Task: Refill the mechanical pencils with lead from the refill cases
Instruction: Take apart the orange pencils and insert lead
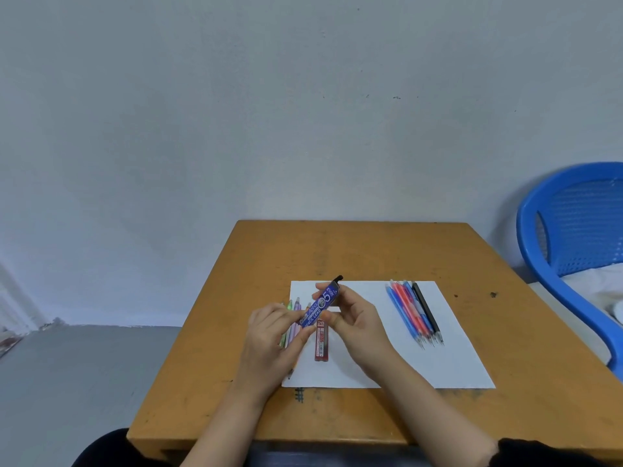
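Both hands hold a blue lead refill case tilted above a white sheet of paper. My left hand pinches its lower end, and my right hand grips its upper part near the black cap. A red refill case lies flat on the paper just below. Several pastel mechanical pencils lie under my left hand, mostly hidden. Several blue, red and black mechanical pencils lie together on the right side of the paper.
The paper rests on a small orange wooden table set against a grey wall. A blue plastic chair stands to the right of the table, and grey floor shows to the left.
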A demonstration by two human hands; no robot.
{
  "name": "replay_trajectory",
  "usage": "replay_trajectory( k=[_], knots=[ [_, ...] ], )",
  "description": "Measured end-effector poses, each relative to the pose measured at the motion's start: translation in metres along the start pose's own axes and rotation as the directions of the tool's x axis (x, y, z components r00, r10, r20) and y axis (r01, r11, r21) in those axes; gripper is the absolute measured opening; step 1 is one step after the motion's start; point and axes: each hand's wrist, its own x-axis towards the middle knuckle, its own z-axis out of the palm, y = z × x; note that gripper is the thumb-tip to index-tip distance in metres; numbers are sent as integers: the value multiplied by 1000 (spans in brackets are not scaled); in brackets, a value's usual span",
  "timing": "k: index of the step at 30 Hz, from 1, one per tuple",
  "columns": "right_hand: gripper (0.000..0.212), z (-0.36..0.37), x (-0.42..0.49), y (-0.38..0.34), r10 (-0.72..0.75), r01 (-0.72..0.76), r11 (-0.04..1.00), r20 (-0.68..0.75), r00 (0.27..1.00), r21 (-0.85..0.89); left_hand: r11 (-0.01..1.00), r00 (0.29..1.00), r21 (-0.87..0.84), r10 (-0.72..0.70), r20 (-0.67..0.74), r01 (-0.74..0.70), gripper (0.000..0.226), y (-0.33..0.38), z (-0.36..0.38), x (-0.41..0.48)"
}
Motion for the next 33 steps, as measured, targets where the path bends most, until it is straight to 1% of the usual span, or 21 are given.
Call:
replay_trajectory(
  k=[2, 5, 7, 8, 9, 10, 11, 12, 13, 15, 16, 17, 18, 19, 21, 24, 25, 26, 29, 31, 33],
  knots=[
    [37, 3, -2, 0, 4, -4, 1000, 2, 1000, 4, 1000, 1000, -7, 4, -6, -4, 41, 1, 0, 1],
    [36, 0, -2, -4, -39, 41, 998, -56, 998, 38, 997, 1000, -71, -28, 9, 28, 44, 8, -1, 3],
    [38, -5, 0, -8, -95, 94, 995, -107, 990, -16, 967, 988, -206, -145, 56, 153, 40, 20, -6, 7],
    [40, -9, 1, -9, -142, 132, 987, -124, 982, -91, 923, 967, -287, -237, 97, 255, 37, 27, -9, 8],
    [42, -13, 3, -9, -204, 177, 965, -128, 971, -194, 851, 930, -374, -334, 154, 368, 35, 34, -10, 9],
    [44, -18, 5, -9, -266, 222, 927, -114, 957, -301, 748, 879, -462, -423, 221, 476, 34, 41, -11, 11],
    [45, -23, 7, -7, -320, 262, 882, -90, 943, -392, 615, 819, -548, -494, 293, 567, 34, 48, -12, 13],
    [46, -29, 9, -5, -362, 295, 835, -59, 930, -465, 456, 753, -624, -547, 366, 635, 35, 52, -12, 16],
    [46, -34, 11, -2, -399, 327, 785, -26, 917, -526, 255, 675, -686, -580, 456, 682, 38, 56, -11, 19],
    [51, -44, 15, 6, -475, 399, 681, 45, 879, -614, -191, 519, -710, -560, 646, 677, 56, 60, -10, 23],
    [54, -49, 17, 10, -504, 425, 631, 74, 861, -649, -362, 466, -677, -518, 718, 641, 64, 61, -12, 23],
    [56, -54, 19, 14, -527, 440, 583, 95, 845, -683, -489, 432, -633, -468, 771, 600, 69, 60, -13, 22],
    [58, -58, 21, 19, -546, 448, 532, 114, 830, -719, -576, 413, -596, -430, 803, 559, 74, 59, -13, 21],
    [61, -62, 23, 23, -555, 450, 481, 136, 821, -753, -635, 407, -572, -404, 819, 520, 78, 56, -13, 20],
    [71, -67, 25, 28, -545, 452, 429, 175, 820, -783, -693, 417, -550, -377, 827, 465, 84, 52, -13, 19],
    [78, -70, 21, 36, -537, 456, 465, 168, 827, -758, -744, 436, -533, -356, 826, 402, 88, 45, -11, 18],
    [76, -70, 20, 39, -537, 457, 476, 163, 827, -751, -757, 441, -526, -349, 827, 388, 89, 44, -10, 18],
    [71, -70, 19, 41, -546, 463, 459, 170, 820, -758, -763, 448, -522, -342, 826, 381, 90, 41, -10, 17],
    [44, -71, 20, 48, -594, 471, 281, 234, 769, -836, -754, 499, -521, -297, 814, 401, 94, 35, -9, 14],
    [39, -71, 21, 51, -598, 470, 239, 253, 760, -849, -742, 532, -520, -262, 805, 422, 98, 33, -10, 13],
    [39, -73, 21, 52, -605, 471, 235, 252, 755, -850, -734, 538, -516, -244, 807, 441, 98, 32, -9, 12]
  ],
)
